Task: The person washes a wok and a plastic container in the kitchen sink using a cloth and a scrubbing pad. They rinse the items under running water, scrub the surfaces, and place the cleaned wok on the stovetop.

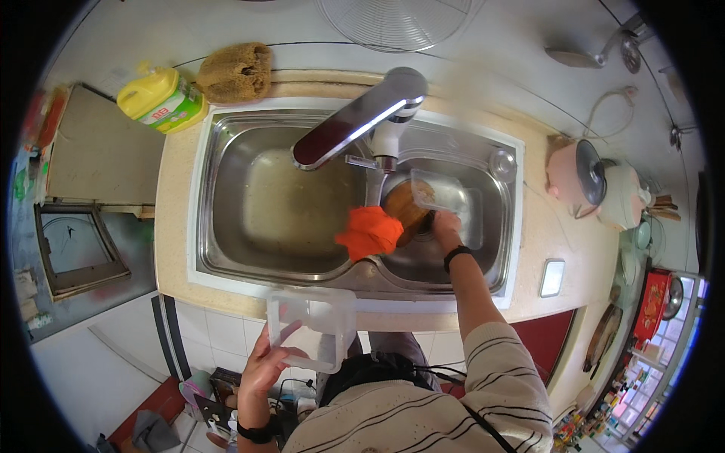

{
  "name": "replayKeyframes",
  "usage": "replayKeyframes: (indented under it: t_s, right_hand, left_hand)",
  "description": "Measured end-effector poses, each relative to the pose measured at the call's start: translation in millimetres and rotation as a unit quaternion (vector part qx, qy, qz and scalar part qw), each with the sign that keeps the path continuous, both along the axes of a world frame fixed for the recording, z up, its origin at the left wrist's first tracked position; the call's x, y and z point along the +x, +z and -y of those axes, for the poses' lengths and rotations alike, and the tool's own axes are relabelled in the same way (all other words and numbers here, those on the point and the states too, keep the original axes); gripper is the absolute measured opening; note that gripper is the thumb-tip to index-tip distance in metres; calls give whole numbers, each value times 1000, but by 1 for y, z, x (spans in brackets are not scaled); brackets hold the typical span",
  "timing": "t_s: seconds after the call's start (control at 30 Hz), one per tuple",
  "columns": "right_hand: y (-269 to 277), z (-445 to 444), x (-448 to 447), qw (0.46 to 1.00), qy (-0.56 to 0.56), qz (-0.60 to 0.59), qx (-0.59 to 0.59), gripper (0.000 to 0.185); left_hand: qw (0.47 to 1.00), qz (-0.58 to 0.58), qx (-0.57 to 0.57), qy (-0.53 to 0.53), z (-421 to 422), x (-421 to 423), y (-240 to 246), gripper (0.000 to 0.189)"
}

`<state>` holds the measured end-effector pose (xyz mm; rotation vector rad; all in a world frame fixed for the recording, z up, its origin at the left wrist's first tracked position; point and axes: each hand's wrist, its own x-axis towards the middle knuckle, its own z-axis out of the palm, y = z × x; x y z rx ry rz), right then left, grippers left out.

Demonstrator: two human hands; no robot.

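My left hand (265,358) grips a clear plastic container (346,325), tilted on its side at the counter's front edge. My right hand (447,226) reaches into the right basin (436,272) of the steel sink, its fingertips at a translucent plastic lid or container (423,189); whether the fingers close on it cannot be told. Beneath and beside it lies a brown object (403,206), perhaps wooden, partly hidden. An orange cloth (371,232) drapes over the divider between the basins. The left basin (294,209) holds cloudy water. A chrome faucet (359,119) stands behind the divider.
A yellow jug of detergent (161,102) and a brown mesh sponge (235,73) stand behind the left basin. To the right are a pink pot (572,172), a pale pot (622,198) and a phone-like white object (553,278). A wire rack (396,20) is at the back.
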<state>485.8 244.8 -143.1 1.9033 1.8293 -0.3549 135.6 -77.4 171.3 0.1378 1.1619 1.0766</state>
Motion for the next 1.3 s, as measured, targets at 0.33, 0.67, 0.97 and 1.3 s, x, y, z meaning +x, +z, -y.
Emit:
replayKeyframes:
  t_s: [0.33,0.67,0.97,1.3]
  right_hand:
    - [-31,5,9,997,75,29,9,38]
    - [-20,4,-1,1000,-12,-10,3,30]
    - [2,-11,60,928,-164,-277,-186,31]
    - [-35,-1,-11,604,-406,-606,-320,42]
  left_hand:
    - [999,18,25,-12,11,2,-10,77]
    - [998,-22,46,23,27,11,-7,74]
    - [998,7,29,63,27,18,-3,76]
    - [998,-17,39,39,21,25,-4,76]
